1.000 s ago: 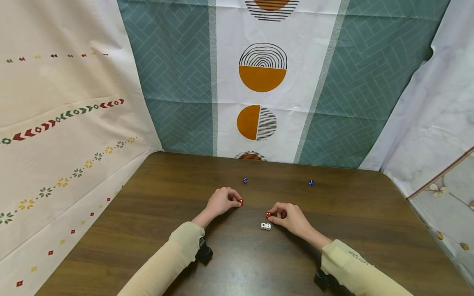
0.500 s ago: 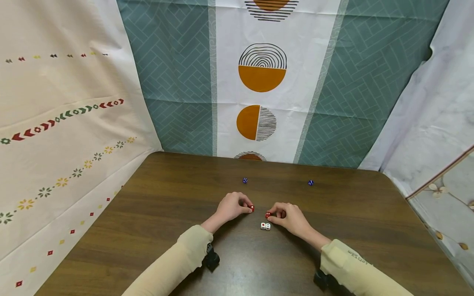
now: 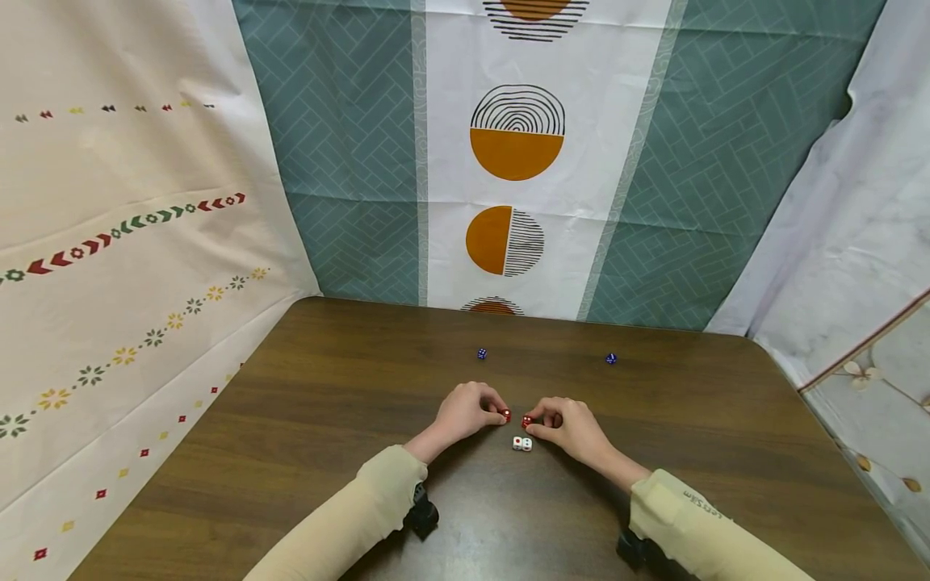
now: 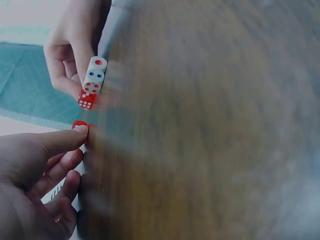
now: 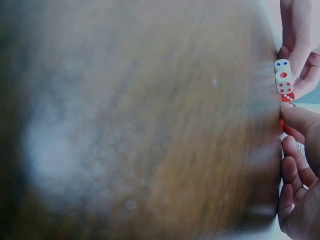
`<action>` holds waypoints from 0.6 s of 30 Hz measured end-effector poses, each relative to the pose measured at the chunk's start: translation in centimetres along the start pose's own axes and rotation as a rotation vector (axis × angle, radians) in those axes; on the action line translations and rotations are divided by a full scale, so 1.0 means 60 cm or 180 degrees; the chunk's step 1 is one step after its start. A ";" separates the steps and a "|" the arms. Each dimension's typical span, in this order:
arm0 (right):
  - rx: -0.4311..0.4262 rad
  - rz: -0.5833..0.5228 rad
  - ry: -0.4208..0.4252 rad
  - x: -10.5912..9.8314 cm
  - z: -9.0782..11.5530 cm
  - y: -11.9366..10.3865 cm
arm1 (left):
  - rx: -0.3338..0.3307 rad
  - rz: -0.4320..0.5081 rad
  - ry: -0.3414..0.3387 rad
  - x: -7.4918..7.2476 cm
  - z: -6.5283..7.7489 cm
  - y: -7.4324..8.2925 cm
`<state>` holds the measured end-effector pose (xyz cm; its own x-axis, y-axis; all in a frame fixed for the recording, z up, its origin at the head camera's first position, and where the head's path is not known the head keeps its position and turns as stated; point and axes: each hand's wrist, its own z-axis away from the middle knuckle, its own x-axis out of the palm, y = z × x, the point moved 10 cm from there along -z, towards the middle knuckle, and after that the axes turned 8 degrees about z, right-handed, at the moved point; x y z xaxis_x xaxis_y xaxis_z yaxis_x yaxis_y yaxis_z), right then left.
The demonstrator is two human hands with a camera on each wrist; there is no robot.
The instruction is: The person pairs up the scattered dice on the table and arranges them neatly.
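Observation:
Near the table's middle, my left hand (image 3: 467, 411) pinches a red die (image 3: 506, 415) between thumb and fingers. Facing it, my right hand (image 3: 570, 428) pinches a second red die (image 3: 526, 421). A small gap separates the two red dice in the head view. Just in front of them, on the near side, two white dice (image 3: 521, 444) sit side by side, touching. In the left wrist view my left thumb covers part of its red die (image 4: 80, 126). The right wrist view shows the white dice (image 5: 284, 77) past my right fingertips, which hide most of the right die.
Two blue dice lie farther back on the brown wooden table (image 3: 349, 355), one blue die (image 3: 482, 353) left of centre and another blue die (image 3: 611, 358) to the right. Patterned cloths (image 3: 349, 161) hang behind the table and along both sides.
My left hand has slid its red die right and a little nearer, up close to the other red die. My right hand and the white and blue dice have stayed put.

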<state>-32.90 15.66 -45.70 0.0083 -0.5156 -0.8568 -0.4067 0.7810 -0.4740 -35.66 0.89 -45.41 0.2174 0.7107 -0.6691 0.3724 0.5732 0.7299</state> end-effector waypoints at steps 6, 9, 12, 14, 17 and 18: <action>-0.0023 0.0025 0.0017 -0.001 0.000 -0.001 | -0.0057 0.0013 -0.0026 0.007 0.000 0.000; -0.0043 0.0030 0.0027 -0.001 -0.001 -0.002 | -0.0105 -0.0001 -0.0042 0.011 -0.001 -0.003; -0.0053 0.0025 0.0027 -0.001 -0.001 -0.001 | -0.0093 0.0000 -0.0059 0.013 -0.001 -0.002; -0.0052 0.0016 0.0029 -0.001 -0.001 -0.001 | -0.0080 0.0010 -0.0063 0.014 -0.001 -0.001; -0.0049 -0.0006 0.0034 -0.002 -0.001 -0.001 | -0.0063 0.0024 -0.0044 0.015 -0.001 -0.001; -0.0051 -0.0011 0.0038 -0.003 -0.001 -0.002 | -0.0067 0.0021 -0.0037 0.015 -0.001 -0.001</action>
<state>-32.91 15.62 -45.51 -0.0010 -0.5225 -0.8526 -0.4212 0.7735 -0.4735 -35.52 1.54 -46.07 0.2304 0.7096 -0.6658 0.3520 0.5771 0.7369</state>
